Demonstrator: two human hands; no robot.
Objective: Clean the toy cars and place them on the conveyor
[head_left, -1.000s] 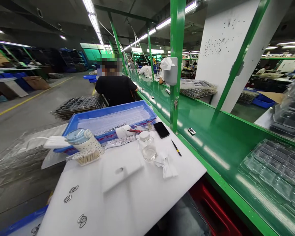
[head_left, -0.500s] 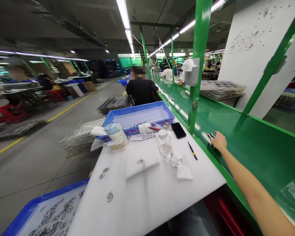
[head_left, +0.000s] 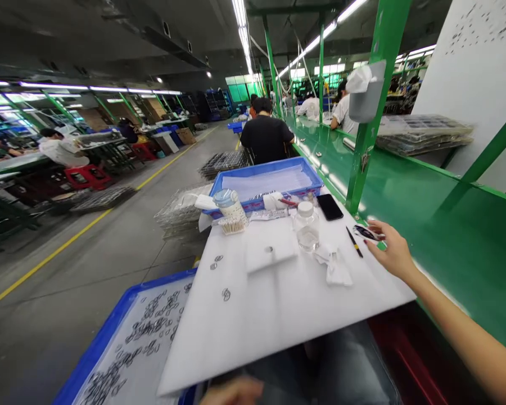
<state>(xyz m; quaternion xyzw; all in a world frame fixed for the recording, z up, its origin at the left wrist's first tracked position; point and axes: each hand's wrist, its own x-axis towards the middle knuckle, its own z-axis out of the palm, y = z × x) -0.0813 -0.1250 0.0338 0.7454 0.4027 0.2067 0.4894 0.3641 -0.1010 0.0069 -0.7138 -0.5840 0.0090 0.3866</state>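
White surface point(head_left: 287, 315): at two o'clock your right grip point(head_left: 391, 247) holds a black-and-white piece point(head_left: 365, 232), likely mid-pickup, calling for steadiness; at seven, your blurred left grip point(head_left: 234, 391) is indiscernible in state.

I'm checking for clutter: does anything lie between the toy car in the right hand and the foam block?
Yes: from the toy car, first a slim black tool, then the crumpled tissue and clear bottle.

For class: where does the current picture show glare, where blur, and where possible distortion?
Head view: pale glare streaks the green belt; head view: the left hand at the bottom edge is blurred, the right hand, holding a small white-and-black item, clearer; head view: the green post leans, perhaps from lens distortion or camera tilt.
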